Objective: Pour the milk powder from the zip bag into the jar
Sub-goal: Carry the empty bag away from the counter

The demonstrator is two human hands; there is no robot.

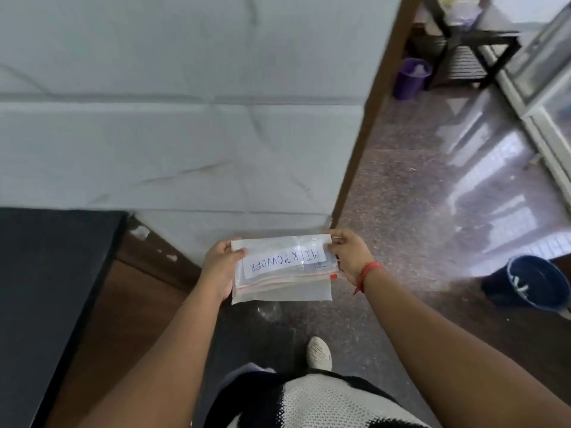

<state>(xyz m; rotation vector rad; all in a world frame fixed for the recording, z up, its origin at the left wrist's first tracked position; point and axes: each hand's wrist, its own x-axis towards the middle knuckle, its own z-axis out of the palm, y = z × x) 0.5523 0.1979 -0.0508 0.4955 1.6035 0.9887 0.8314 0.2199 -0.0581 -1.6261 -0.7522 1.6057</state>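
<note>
A clear zip bag [282,285] with a white label reading MILK POWDER is held flat in the air at waist height, beyond the near corner of a table. My left hand [220,267] grips its left edge, thumb on top. My right hand [347,253] pinches its right edge near the label; a red thread is tied round that wrist. The bag's red zip strip runs across its middle, and the part below it is folded under. No jar is in view.
A table under a pale cloth [173,125] fills the upper left. A dark counter [46,273] stands at the left. On the speckled floor are a blue bucket [531,285] at right and a purple bin [412,78] further back beside a dark shelf frame [469,41].
</note>
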